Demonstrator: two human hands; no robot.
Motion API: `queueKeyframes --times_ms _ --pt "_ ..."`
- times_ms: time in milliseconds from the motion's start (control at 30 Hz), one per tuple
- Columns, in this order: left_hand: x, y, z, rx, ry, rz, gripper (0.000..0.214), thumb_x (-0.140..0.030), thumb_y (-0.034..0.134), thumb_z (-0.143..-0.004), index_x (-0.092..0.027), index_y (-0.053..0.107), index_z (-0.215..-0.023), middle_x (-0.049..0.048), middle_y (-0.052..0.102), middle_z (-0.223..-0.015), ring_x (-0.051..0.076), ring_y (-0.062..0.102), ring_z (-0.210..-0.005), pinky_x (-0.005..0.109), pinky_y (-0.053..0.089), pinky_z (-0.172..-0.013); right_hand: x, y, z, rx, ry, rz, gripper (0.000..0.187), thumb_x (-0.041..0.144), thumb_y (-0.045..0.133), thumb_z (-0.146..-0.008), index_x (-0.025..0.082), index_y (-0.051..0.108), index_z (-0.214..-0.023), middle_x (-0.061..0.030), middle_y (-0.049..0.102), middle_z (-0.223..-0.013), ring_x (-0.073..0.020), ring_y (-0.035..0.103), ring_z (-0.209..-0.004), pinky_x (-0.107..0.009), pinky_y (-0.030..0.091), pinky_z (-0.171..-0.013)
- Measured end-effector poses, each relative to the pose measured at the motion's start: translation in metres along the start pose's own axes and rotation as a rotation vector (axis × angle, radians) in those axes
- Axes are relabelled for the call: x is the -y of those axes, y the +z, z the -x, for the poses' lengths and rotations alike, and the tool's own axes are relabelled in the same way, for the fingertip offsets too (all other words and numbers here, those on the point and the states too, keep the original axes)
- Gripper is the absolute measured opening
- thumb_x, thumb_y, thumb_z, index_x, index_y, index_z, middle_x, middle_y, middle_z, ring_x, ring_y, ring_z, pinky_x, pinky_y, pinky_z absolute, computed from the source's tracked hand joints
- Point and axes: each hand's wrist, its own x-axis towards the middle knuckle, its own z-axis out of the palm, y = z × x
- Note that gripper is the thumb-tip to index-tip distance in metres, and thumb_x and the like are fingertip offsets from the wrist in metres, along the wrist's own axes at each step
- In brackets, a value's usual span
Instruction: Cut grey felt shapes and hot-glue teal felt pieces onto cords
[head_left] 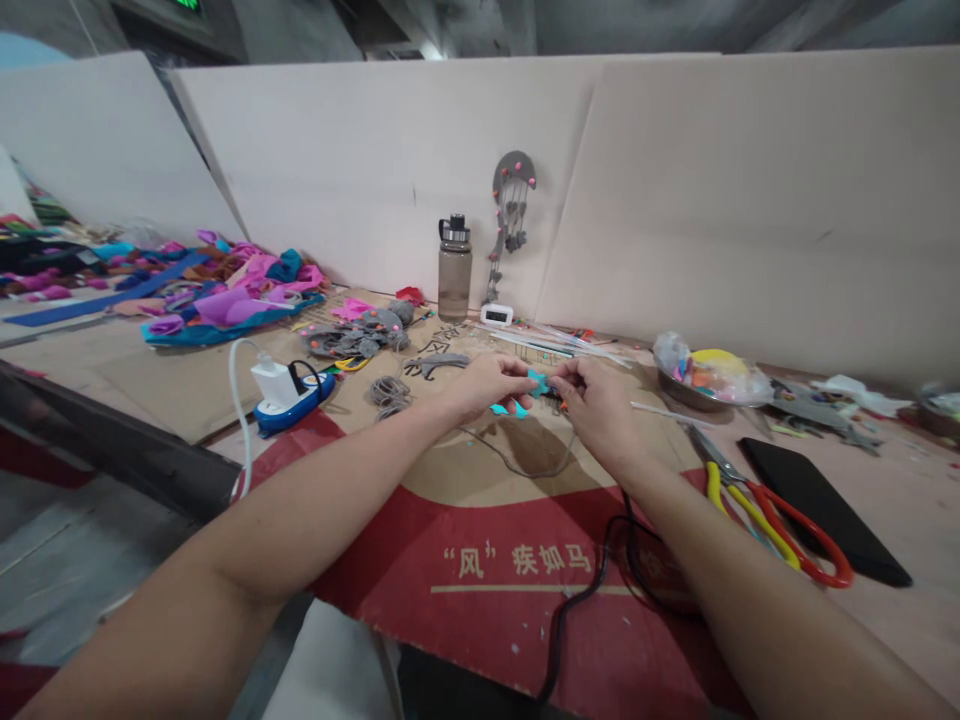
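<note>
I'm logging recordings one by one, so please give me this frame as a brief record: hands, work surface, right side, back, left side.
Hands: left hand grips a turquoise piece in its fingers; right hand pinches beside it, contents unclear
Work surface: red-and-tan printed cardboard; coiled grey cord
Right side: red-handled scissors beside a flat black device
Back: water bottle; grey crescent ornament on the upright panel
Left side: blue power strip, white charger plugged in

Left forearm [322,492] and right forearm [720,545] bare, extended forward, converging. Left hand [489,386]: thumb and fingers pinched, pointing rightward. Right hand [602,408]: fingers curled, thumb and index close together; exact contact too small to tell. The 2 hands just beside each other.
</note>
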Motion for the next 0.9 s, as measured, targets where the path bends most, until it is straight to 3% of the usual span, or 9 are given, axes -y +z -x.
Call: queueKeyframes --times_ms 900 --pt "-0.0024 -0.0001 0.0019 0.045 0.017 -0.04 0.032 -0.036 0.074 -0.076 -0.011 0.063 -0.091 0.002 0.067 -0.062 0.007 0.057 -0.047 0.018 0.045 -0.046 -0.003 0.0041 0.0011 -0.037 -0.035 0.002 0.011 0.028 0.056 -0.083 0.021 0.056 -0.076 -0.0047 0.059 -0.074 -0.0179 0.051 -0.067 -0.031 0.039 -0.063"
